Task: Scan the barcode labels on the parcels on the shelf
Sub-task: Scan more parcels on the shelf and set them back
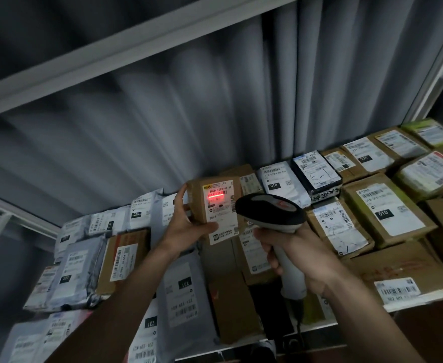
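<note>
The right hand [291, 254] curls round the grip of a barcode scanner [273, 213]. Just beyond, the left hand [189, 218] pinches a brown parcel [215, 203] tilted up above the shelf's other parcels [383, 213]; a red scan line [216, 197] crosses its label [221, 213]

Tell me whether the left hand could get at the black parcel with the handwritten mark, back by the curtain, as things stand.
Probably not yet: the left hand is gripping the small brown box under the scanner's red line. The black parcel lies uncovered on top, behind the scanner, so once freed the hand should reach it.
</note>
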